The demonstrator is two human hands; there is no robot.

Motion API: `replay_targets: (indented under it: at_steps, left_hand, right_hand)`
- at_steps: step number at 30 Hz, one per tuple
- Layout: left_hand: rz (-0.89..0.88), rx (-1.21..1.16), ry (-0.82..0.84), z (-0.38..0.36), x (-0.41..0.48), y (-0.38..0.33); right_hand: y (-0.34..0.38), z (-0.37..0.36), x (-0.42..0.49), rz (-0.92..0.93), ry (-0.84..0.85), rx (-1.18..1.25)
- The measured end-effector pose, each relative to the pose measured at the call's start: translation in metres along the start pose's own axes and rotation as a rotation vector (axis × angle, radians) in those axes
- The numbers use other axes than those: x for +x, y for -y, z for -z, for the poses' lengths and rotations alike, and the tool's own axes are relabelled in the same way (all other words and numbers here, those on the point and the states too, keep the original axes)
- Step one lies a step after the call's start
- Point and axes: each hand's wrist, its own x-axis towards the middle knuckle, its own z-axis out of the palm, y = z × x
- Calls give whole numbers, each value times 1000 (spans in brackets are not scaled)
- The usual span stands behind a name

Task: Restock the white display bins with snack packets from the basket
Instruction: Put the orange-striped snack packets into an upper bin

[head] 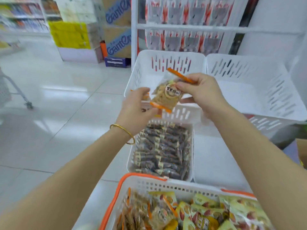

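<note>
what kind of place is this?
Probably a small grocery or snack shop: hanging packets on a white rack, stocked shelves across the tiled aisle, and white display bins beside a basket of snack packets.

Two bare forearms, both uncovered as far down as the frame edge. Left hand (137, 110) and right hand (202, 95) bare too. Thin plain gold bangle (122, 127), loose-fitting, round the left wrist.

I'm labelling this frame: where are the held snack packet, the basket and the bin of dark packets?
held snack packet (167, 97): head view, its round label.
basket (166, 182): head view, white far wall.
bin of dark packets (129, 161): head view, left wall.
</note>
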Motion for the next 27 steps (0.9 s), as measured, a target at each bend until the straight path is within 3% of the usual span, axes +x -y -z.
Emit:
replay_targets:
  at_steps: [3, 6, 10, 15, 18, 23, 27]
  left_hand:
    - [-46, 223, -132, 3, 20, 32]
    - [-77, 267, -97, -4, 25, 54]
    - [-107, 309, -70, -16, 26, 71]
    - [-107, 297, -58, -20, 25, 71]
    - [-104, 289, -51, -19, 26, 72]
    - [-97, 299, -23, -15, 23, 71]
    - [-122, 302, -34, -2, 12, 59]
  right_hand:
    - [-11, -16, 49, 82, -87, -245]
    - [-37, -36, 76, 33, 27, -617]
    - [-57, -50, 83, -37, 155, -790]
    - [-43, -41, 83, -226, 447, -829]
    - [-36, -32, 83, -308, 533, -765]
    - [-36, -39, 80, -254, 532, -788]
    - [-25, -36, 64, -115, 346, -761]
